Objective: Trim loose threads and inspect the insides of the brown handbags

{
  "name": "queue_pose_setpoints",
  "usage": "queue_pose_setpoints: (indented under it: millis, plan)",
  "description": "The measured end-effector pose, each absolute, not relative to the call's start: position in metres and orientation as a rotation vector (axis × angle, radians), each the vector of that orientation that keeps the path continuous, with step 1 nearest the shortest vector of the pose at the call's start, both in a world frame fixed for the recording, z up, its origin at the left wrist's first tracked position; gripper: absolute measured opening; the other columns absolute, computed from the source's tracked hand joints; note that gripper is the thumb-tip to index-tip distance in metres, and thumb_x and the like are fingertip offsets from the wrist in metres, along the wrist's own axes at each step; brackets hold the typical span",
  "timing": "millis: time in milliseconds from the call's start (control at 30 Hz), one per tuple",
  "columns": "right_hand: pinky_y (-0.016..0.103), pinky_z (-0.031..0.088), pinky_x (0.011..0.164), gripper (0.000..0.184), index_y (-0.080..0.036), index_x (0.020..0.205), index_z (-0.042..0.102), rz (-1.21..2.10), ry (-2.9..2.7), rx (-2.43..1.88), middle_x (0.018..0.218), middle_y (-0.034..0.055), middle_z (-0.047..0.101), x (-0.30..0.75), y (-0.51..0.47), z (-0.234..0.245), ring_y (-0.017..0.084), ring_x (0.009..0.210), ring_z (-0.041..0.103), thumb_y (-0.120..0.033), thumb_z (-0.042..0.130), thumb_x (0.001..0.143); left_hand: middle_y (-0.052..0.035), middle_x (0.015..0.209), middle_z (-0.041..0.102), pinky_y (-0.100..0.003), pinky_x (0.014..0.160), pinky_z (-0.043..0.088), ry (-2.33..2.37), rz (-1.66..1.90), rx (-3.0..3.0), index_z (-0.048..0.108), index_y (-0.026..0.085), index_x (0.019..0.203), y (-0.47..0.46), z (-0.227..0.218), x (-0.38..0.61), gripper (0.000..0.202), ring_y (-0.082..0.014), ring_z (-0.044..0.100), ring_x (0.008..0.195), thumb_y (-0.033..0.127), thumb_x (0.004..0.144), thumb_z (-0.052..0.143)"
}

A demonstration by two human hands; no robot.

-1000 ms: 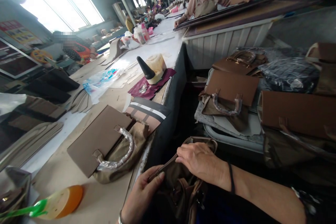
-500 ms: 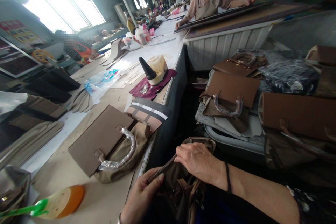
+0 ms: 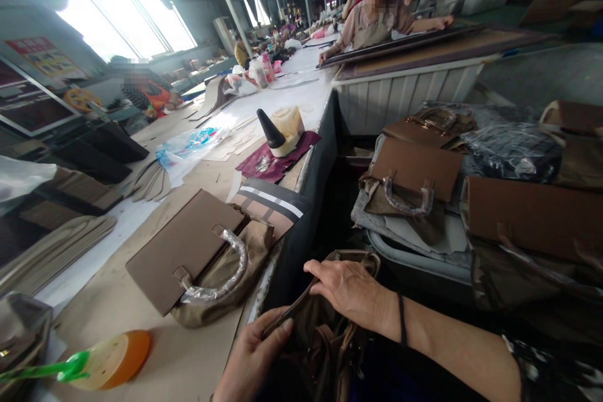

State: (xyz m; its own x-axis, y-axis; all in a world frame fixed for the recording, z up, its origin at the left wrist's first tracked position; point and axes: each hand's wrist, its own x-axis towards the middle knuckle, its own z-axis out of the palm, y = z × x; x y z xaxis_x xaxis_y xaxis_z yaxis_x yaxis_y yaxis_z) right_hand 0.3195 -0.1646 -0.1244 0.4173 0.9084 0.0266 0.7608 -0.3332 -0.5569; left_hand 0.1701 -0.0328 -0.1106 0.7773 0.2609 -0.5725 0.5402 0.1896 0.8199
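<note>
A brown handbag [image 3: 325,326] sits in front of me beside the table edge, its top facing up and its lower part out of sight. My left hand [image 3: 261,348] pinches the near left part of its rim, thumb on top. Across the opening, my right hand [image 3: 351,292] bends over the rim, index finger stretched along it and the other fingers curled down, partly hidden. On the table to the left lies another brown handbag [image 3: 188,251], its handle wrapped in clear plastic.
An orange glue bottle [image 3: 115,361] with a green nozzle lies at the lower left. A black-tipped bottle [image 3: 285,129] rests on maroon cloth [image 3: 264,164]. More handbags [image 3: 414,166] are piled on the right. A co-worker [image 3: 377,22] leans over a board [image 3: 424,44] at the back.
My right index finger has straightened and lifted slightly along the rim. The left hand keeps its pinch. The view has shifted a little.
</note>
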Motion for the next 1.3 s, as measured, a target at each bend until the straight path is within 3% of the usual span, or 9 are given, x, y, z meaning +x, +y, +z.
queue_pose_setpoints:
  millis: [167, 300, 467, 733, 867, 933, 1300]
  plan:
    - [0.023, 0.038, 0.063, 0.016, -0.022, 0.082, 0.056, 0.446, -1.492, -2.128, 0.079, -0.0001, 0.064, 0.320, -0.157, -0.128, 0.015, 0.075, 0.060, -0.032, 0.044, 0.085, -0.0051, 0.083, 0.066, -0.029, 0.073, 0.045, 0.670, -0.242, 1.402, 0.062, 0.016, 0.095, -0.031, -0.105, 0.166, 0.039, -0.0187, 0.058, 0.076, 0.044, 0.069, 0.061]
    - [0.023, 0.036, 0.060, 0.015, -0.020, 0.078, 0.056, 0.451, -1.520, -2.120, 0.076, 0.0003, 0.064, 0.317, -0.150, -0.129, 0.015, 0.071, 0.059, -0.030, 0.046, 0.083, -0.0025, 0.073, 0.062, -0.023, 0.061, 0.041, 0.616, -0.372, 1.511, 0.062, 0.013, 0.084, -0.020, -0.097, 0.174, 0.039, -0.0135, 0.054, 0.066, 0.047, 0.066, 0.062]
    - [0.023, 0.034, 0.058, 0.016, -0.019, 0.079, 0.057, 0.475, -1.538, -2.120, 0.076, 0.0016, 0.064, 0.316, -0.144, -0.126, 0.015, 0.071, 0.059, -0.029, 0.045, 0.083, 0.0050, 0.049, 0.043, -0.019, 0.043, 0.023, 0.507, -0.590, 1.667, 0.058, 0.010, 0.064, -0.005, -0.100, 0.205, 0.043, -0.0047, 0.032, 0.045, 0.053, 0.064, 0.061]
    - [0.022, 0.036, 0.063, 0.017, -0.022, 0.093, 0.053, 0.513, -1.314, -2.103, 0.079, -0.0008, 0.063, 0.330, -0.156, -0.135, 0.014, 0.074, 0.058, -0.027, 0.054, 0.077, 0.0031, 0.050, 0.049, -0.021, 0.046, 0.026, 0.602, -0.527, 1.560, 0.059, 0.011, 0.066, -0.009, -0.117, 0.224, 0.045, -0.0063, 0.036, 0.045, 0.054, 0.056, 0.065]
    - [0.023, 0.036, 0.066, 0.002, -0.021, 0.078, 0.055, 0.518, -1.279, -2.120, 0.077, -0.0018, 0.061, 0.341, -0.161, -0.141, 0.013, 0.076, 0.055, -0.023, 0.054, 0.077, 0.0024, 0.050, 0.049, -0.021, 0.044, 0.023, 0.625, -0.541, 1.568, 0.057, 0.010, 0.063, -0.007, -0.116, 0.223, 0.045, -0.0063, 0.035, 0.044, 0.055, 0.057, 0.064]
    - [0.024, 0.036, 0.067, 0.005, -0.021, 0.074, 0.055, 0.525, -1.271, -2.144, 0.077, -0.0019, 0.061, 0.345, -0.159, -0.143, 0.014, 0.078, 0.055, -0.024, 0.053, 0.078, 0.0022, 0.050, 0.049, -0.021, 0.044, 0.023, 0.628, -0.548, 1.572, 0.058, 0.010, 0.065, -0.005, -0.116, 0.223, 0.046, -0.0062, 0.035, 0.044, 0.055, 0.058, 0.063]
    - [0.024, 0.034, 0.062, 0.009, -0.021, 0.077, 0.057, 0.567, -1.275, -2.181, 0.082, -0.0004, 0.062, 0.345, -0.141, -0.149, 0.015, 0.078, 0.058, -0.028, 0.052, 0.079, -0.0009, 0.057, 0.057, -0.021, 0.048, 0.030, 0.667, -0.567, 1.490, 0.060, 0.007, 0.072, 0.000, -0.117, 0.216, 0.046, -0.0080, 0.043, 0.048, 0.052, 0.059, 0.065]
